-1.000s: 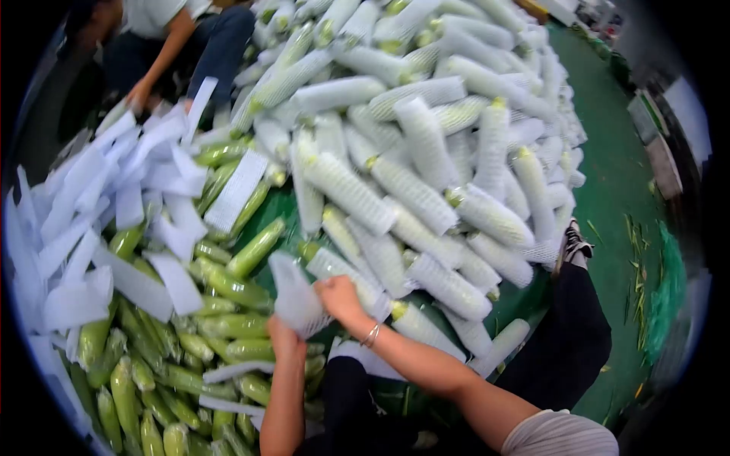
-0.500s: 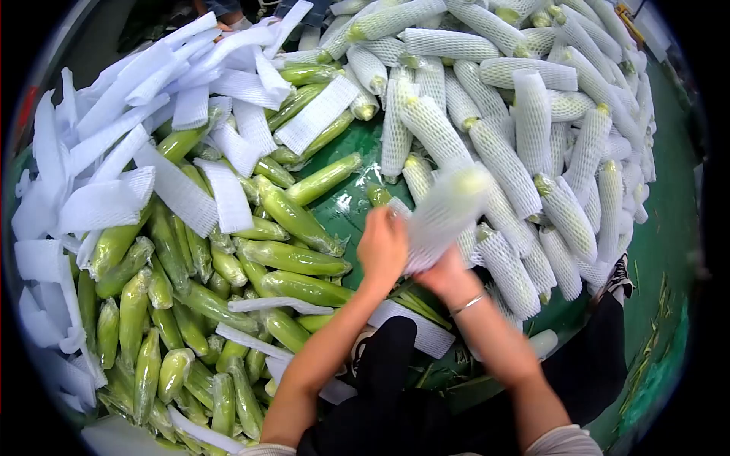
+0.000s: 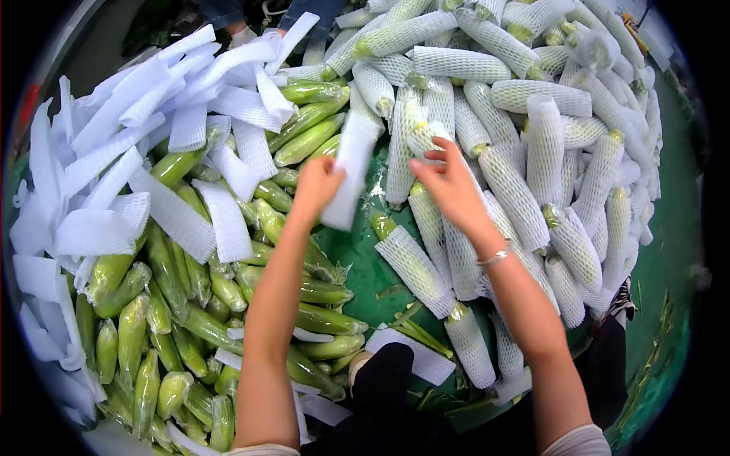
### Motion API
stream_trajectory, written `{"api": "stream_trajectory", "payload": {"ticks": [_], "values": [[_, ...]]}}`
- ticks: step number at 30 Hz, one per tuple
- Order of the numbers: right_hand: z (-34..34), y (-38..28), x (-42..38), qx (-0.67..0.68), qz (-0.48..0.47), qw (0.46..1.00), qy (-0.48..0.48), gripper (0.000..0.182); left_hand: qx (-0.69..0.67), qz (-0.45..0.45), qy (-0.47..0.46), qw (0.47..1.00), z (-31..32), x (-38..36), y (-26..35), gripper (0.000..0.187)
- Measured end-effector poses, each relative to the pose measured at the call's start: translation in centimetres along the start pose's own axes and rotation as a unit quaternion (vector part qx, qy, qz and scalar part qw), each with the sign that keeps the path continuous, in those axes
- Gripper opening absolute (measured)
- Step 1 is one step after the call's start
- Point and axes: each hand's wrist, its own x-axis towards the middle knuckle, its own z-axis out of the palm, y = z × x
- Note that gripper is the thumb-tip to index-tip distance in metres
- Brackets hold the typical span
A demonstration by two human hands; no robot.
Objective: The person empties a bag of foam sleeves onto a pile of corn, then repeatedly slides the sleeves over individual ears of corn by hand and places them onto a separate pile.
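Note:
My left hand (image 3: 319,184) is closed on a flat white foam net sleeve (image 3: 351,171), which is blurred and held upright over the green surface. My right hand (image 3: 450,186) is open, thumb and fingers apart, above the netted corn on the right. Just below it lies a corn ear half covered by a foam net (image 3: 414,270), its green end bare. Green corn ears in clear film (image 3: 304,283) are heaped under and left of my left arm. Corn ears in white foam nets (image 3: 506,182) are piled at the right.
More loose foam sleeves (image 3: 99,137) cover the left heap. Another person's legs (image 3: 304,17) show at the top edge. Husk scraps (image 3: 422,334) and a foam sleeve (image 3: 418,357) lie near my knee. The green surface (image 3: 365,258) shows between the heaps.
The netted corn has left my hands; a blurred netted ear now shows at the upper right pile. My hands have moved up and apart, the left one now with a foam sleeve.

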Motion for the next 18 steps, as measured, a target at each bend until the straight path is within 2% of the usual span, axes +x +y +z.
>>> {"api": "stream_trajectory", "payload": {"ticks": [1,2,3,4,6,7,8,9,10,11,12,14,15,16,17,18], "values": [[1.9,1.6,0.4,-0.029,-0.077,0.996,0.02,0.072,-0.094,-0.01,-0.063,0.994,-0.9,-3.4,1.2,0.02],[3.2,2.9,1.0,-0.08,-0.193,0.977,0.049,0.068,-0.207,-0.015,-0.104,0.973,-1.2,-6.5,2.0,0.011],[4.1,3.1,0.8,0.021,-0.147,0.988,-0.038,0.058,-0.286,-0.074,-0.157,0.942,-2.7,-9.3,4.2,0.008],[4.8,2.9,0.5,0.121,-0.099,0.98,-0.124,0.049,-0.352,-0.096,-0.177,0.914,-3.2,-11.3,4.9,0.007],[5.8,1.0,-2.4,0.235,0.002,0.958,-0.166,0.033,-0.464,-0.12,-0.165,0.862,-4.5,-13.5,6.1,0.011],[7.7,1.6,-3.7,0.43,0.044,0.893,-0.121,0.025,-0.569,-0.114,-0.143,0.802,-4.8,-13.6,5.8,0.015],[8.6,1.3,-4.6,0.432,0.046,0.892,-0.124,0.025,-0.664,-0.107,-0.12,0.73,-5.0,-13.3,5.3,0.019],[9.2,0.9,-5.3,0.569,0.137,0.804,-0.109,0.023,-0.611,-0.089,-0.024,0.787,-3.8,-12.6,5.6,0.027],[10.0,0.5,-5.8,0.684,0.221,0.689,-0.091,0.021,-0.496,-0.087,0.004,0.864,-2.3,-11.6,5.4,0.028],[12.0,0.7,-6.3,0.761,0.205,0.614,-0.044,0.021,-0.495,-0.104,-0.036,0.862,-1.5,-11.0,4.5,0.029],[13.6,2.0,-6.1,0.718,0.217,0.658,-0.074,0.024,-0.492,-0.121,-0.078,0.859,-0.6,-10.4,3.6,0.03],[17.1,3.9,-4.4,0.517,0.131,0.843,0.066,0.027,-0.497,-0.132,-0.087,0.853,0.7,-8.3,1.8,0.033],[17.4,4.9,-3.4,0.399,0.102,0.908,0.077,0.028,-0.481,-0.155,-0.07,0.86,0.9,-7.2,1.1,0.031],[17.4,5.9,-2.3,0.399,0.105,0.907,0.078,0.028,-0.466,-0.18,-0.05,0.865,1.2,-6.2,0.3,0.03],[17.2,6.8,-1.3,0.462,0.107,0.877,0.079,0.026,-0.432,-0.203,-0.038,0.878,1.2,-5.0,-0.4,0.027],[17.0,7.5,-0.2,0.523,0.11,0.842,0.079,0.024,-0.484,-0.198,-0.047,0.851,1.4,-3.7,-1.0,0.025]]}}
